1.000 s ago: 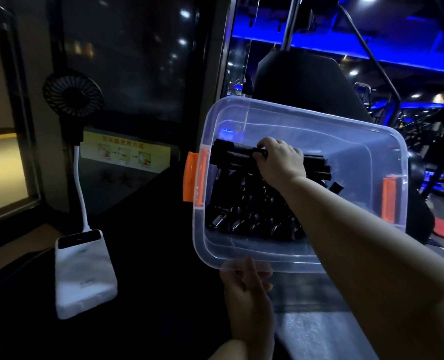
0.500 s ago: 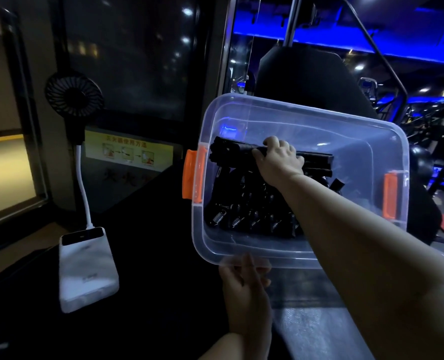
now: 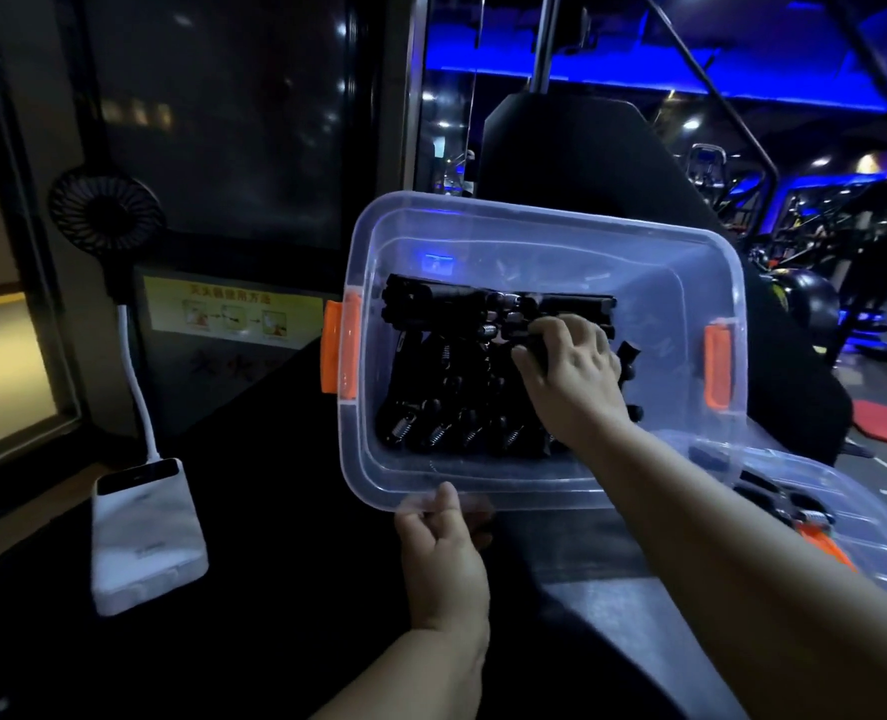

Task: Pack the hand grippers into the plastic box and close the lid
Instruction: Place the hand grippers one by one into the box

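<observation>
Your right hand [image 3: 571, 366] has shifted right, curling round one of the hand grippers [image 3: 457, 402]; left hand [image 3: 441, 548] still pinches plastic box [image 3: 535, 220] rim, lid [image 3: 857, 491] off.

The right grip [image 3: 568, 366] sits in the box [image 3: 675, 324], on the grippers [image 3: 446, 387]. The left grip [image 3: 444, 543] is nearer, at the box's near rim. The lid [image 3: 857, 506] lies right of both, the fan [image 3: 106, 213] well left.

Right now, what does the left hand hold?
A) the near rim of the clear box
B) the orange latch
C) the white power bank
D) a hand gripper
A: the left hand pinches the near rim of the box, thumb on top; the right hand grips one of the hand grippers inside.
</observation>
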The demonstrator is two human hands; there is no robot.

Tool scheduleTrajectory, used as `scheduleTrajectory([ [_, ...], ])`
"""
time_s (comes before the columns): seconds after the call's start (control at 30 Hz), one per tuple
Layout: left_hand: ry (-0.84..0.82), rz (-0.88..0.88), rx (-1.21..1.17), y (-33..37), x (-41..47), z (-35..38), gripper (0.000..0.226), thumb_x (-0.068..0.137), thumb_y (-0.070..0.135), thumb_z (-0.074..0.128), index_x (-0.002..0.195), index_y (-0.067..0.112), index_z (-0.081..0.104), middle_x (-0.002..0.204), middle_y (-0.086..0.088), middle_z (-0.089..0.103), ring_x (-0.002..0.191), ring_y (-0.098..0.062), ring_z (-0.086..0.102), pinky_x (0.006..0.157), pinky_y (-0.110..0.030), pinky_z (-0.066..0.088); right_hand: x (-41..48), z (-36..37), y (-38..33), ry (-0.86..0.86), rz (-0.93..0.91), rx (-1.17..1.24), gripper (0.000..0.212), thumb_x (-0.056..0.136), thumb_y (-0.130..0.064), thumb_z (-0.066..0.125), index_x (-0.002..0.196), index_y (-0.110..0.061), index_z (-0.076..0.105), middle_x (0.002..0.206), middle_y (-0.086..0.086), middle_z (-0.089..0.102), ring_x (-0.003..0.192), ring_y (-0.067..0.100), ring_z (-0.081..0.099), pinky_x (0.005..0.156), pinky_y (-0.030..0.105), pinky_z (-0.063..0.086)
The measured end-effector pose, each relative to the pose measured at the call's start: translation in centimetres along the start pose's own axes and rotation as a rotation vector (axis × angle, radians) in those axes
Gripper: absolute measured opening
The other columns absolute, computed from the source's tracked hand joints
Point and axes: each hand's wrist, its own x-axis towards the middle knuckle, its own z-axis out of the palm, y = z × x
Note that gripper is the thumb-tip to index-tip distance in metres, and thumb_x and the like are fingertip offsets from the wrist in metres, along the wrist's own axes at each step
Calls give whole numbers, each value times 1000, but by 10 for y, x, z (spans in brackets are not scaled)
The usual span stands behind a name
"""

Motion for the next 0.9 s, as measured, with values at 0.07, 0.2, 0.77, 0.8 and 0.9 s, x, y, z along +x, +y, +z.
scheduleTrajectory([
  [0.07, 16, 9, 24, -1, 2, 0, 14, 97, 40, 45, 92, 26, 47, 96, -10, 68, 90, -25, 64, 78, -38, 51, -17, -4, 13, 25, -15, 9, 49, 90, -54, 43, 126, -22, 52, 135, 5, 43, 131, 28, 30, 107, 44, 26],
  [0.2, -4, 47, -50, 4, -2, 1, 9, 100, 28, 43, 94, 21, 45, 81, -6, 70, 80, -21, 69, 67, -29, 50, -44, -15, 43, 54, -47, -8, 64, 81, -62, 33, 119, -17, 58, 127, 7, 51, 123, 31, 38, 98, 45, 36],
  [0.77, -2, 68, -81, 5, -5, 5, 11, 101, 27, 42, 90, 24, 43, 81, -5, 67, 76, -17, 66, 63, -25, 46, -102, -69, 218, -114, 490, -52, 31, 95, -27, 48, 121, -12, 58, 127, 15, 53, 120, 32, 47, 96, 36, 35],
  [0.8, -4, 68, -80, 5, -5, 5, 11, 101, 27, 42, 91, 23, 43, 81, -5, 67, 77, -17, 67, 63, -25, 46, -105, -64, 226, -200, 523, -82, 34, 96, -29, 47, 125, -14, 55, 134, 14, 51, 125, 31, 45, 100, 37, 34],
  [0.9, -1, 68, -81, 4, -6, 5, 11, 101, 26, 42, 90, 24, 43, 81, -5, 67, 76, -17, 66, 63, -25, 46, -113, -57, 232, -371, 560, -163, 43, 97, -34, 45, 136, -17, 46, 145, 10, 43, 134, 27, 36, 106, 37, 31],
])
